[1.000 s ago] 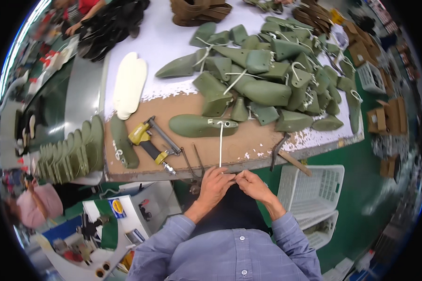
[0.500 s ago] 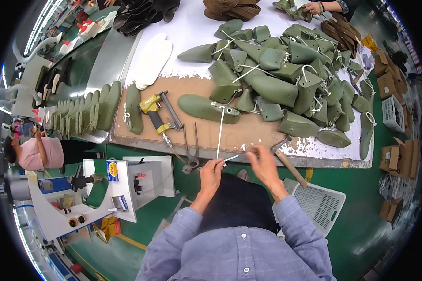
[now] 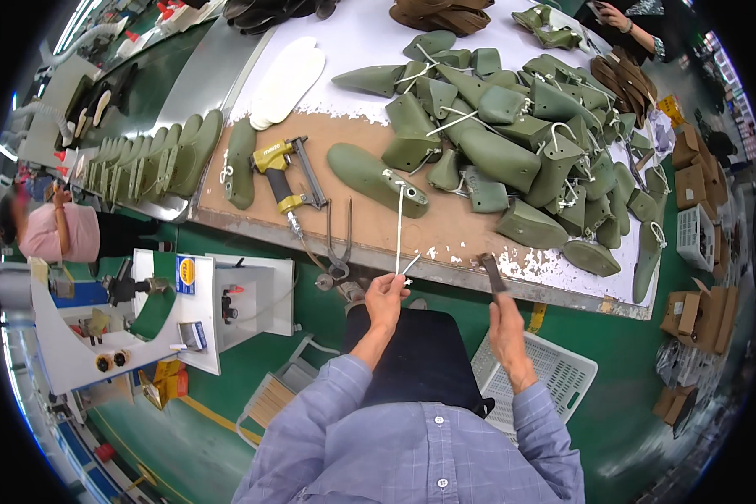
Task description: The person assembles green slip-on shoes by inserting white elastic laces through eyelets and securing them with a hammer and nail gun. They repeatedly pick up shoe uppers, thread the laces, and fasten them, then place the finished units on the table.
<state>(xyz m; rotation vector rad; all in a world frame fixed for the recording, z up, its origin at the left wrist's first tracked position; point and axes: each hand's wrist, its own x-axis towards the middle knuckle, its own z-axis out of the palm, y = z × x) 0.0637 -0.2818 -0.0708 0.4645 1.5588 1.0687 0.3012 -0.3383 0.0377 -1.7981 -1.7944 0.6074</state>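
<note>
While your left hand (image 3: 385,301) is pinching the likely limp cord (image 3: 399,231) low down, your right hand (image 3: 507,329) is gripping a hammer (image 3: 493,274).

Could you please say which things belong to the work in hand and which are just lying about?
In use, apparently: hammer (right hand), white cord (left hand), shoe form at its end.
Lying about: yellow air tool, pincers, white insoles, plastic crate.
</note>
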